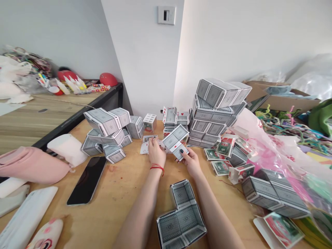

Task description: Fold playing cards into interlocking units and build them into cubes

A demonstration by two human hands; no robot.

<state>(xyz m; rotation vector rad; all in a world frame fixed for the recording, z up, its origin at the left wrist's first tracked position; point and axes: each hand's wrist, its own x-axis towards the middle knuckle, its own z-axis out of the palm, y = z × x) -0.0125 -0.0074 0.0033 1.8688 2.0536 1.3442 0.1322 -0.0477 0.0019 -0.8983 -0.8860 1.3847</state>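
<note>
The right hand [193,160] pinched the joined cards [172,138] near one end, thumb on top, perhaps so the rest showed. They were over the tabletop [123,186], between the hands. The left hand [157,152] had bent fingers over the loose cards [144,148]; I can't tell if it gripped one. The open card box [190,215] sat nearer the body, maybe for easy reach. The tall card stack [209,128] stood farther back, perhaps to leave working room.

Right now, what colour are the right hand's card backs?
Grey and white; the card backs show best in the head view.
</note>
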